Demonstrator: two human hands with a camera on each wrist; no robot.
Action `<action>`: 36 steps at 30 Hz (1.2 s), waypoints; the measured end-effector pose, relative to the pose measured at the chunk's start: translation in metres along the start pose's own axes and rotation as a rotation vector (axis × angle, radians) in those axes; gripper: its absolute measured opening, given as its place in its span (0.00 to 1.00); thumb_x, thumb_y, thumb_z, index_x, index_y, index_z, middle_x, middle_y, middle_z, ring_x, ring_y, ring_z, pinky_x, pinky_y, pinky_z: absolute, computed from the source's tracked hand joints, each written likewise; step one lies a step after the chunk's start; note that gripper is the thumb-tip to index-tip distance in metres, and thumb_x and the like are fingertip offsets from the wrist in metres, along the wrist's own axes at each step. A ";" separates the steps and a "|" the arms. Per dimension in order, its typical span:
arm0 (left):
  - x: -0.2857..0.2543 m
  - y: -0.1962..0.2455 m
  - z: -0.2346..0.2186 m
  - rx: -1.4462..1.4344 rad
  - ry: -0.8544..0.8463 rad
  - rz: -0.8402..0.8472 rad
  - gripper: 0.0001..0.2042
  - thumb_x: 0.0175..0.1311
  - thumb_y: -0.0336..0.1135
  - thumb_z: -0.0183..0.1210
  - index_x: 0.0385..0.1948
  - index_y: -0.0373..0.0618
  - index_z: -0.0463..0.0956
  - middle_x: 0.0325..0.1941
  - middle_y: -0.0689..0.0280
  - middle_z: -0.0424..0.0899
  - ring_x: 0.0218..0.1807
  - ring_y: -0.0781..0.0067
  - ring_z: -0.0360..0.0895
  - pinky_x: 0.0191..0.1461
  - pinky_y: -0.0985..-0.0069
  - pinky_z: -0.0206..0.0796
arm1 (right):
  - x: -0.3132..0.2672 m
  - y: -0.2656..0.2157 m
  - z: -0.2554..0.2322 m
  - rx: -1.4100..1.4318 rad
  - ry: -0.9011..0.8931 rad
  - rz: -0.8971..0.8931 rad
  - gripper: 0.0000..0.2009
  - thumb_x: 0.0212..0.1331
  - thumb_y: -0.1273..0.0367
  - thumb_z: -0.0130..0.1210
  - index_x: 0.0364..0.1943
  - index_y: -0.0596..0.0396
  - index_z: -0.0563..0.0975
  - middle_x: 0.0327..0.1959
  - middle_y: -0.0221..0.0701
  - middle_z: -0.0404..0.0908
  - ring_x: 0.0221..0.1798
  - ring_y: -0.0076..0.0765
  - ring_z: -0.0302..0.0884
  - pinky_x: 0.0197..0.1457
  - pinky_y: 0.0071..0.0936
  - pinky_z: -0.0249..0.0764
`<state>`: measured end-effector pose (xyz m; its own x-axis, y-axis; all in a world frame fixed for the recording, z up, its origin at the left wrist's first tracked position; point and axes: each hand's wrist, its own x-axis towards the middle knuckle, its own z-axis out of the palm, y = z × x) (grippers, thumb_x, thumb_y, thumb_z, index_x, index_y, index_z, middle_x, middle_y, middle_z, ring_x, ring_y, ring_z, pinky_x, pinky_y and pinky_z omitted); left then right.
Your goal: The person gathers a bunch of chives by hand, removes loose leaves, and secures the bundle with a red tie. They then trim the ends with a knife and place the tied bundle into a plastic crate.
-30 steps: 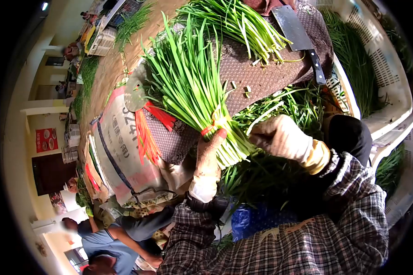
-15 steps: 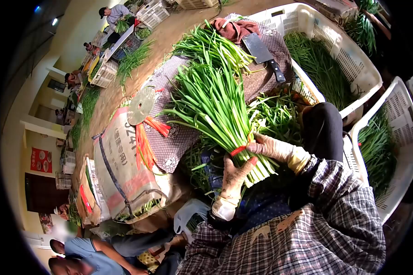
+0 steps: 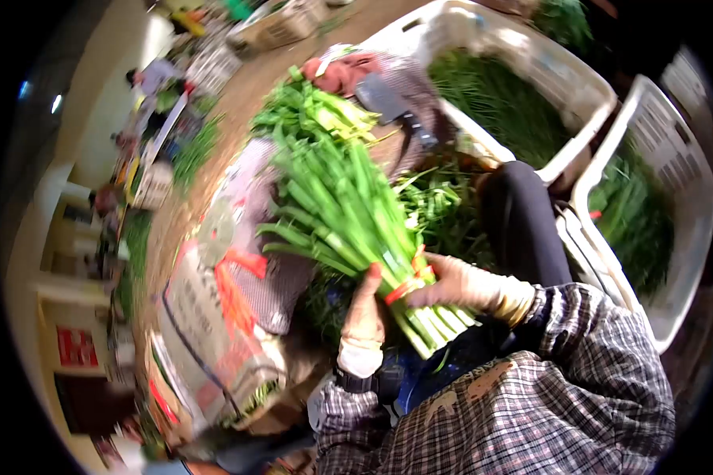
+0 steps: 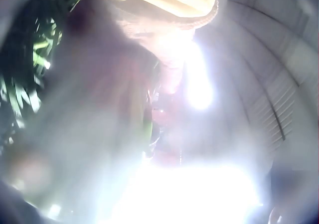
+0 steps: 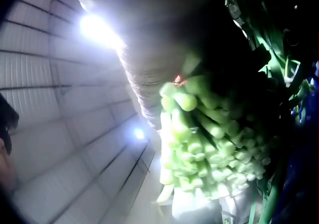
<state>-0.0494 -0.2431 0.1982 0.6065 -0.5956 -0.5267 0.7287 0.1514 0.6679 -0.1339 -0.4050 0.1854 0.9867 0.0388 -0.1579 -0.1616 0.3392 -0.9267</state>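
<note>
A thick bundle of long green stalks [image 3: 345, 206] lies tilted across both hands, leaves toward the upper left. Red ties [image 3: 409, 286] circle it near the pale cut ends [image 3: 436, 326]. My right hand [image 3: 469, 286] grips the tied part from the right, thumb across the top. On the bundle's left side my left hand [image 3: 363, 324] holds it with the thumb upright, the other fingers hidden. Glare washes out most of the left wrist view, where part of my left hand [image 4: 154, 39] shows. In the right wrist view the cut ends [image 5: 214, 149] fan out below my right hand [image 5: 149, 74].
Beyond the bundle lie a cleaver [image 3: 380, 98], a reddish cloth [image 3: 345, 73] and more cut greens [image 3: 313, 111]. White crates [image 3: 586, 138] of greens stand at the right. Red strips [image 3: 234, 289] hang beside a printed sack [image 3: 194, 313] at the left.
My right hand has come from the cut ends to the tie and grips there. The bundle has moved nearer my body, and the view has shifted toward the crates.
</note>
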 end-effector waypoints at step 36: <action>0.113 0.037 0.200 0.330 -0.373 0.107 0.29 0.67 0.37 0.49 0.66 0.38 0.47 0.69 0.50 0.51 0.69 0.54 0.53 0.69 0.55 0.51 | -0.353 0.030 -0.351 0.391 1.146 0.296 0.32 0.55 0.52 0.58 0.58 0.58 0.66 0.61 0.40 0.67 0.62 0.38 0.65 0.62 0.35 0.66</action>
<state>-0.0174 -0.4624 0.2683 0.4735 -0.8405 -0.2634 0.4929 0.0050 0.8701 -0.4933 -0.7379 0.0934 0.2980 -0.6132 -0.7316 -0.1652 0.7217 -0.6722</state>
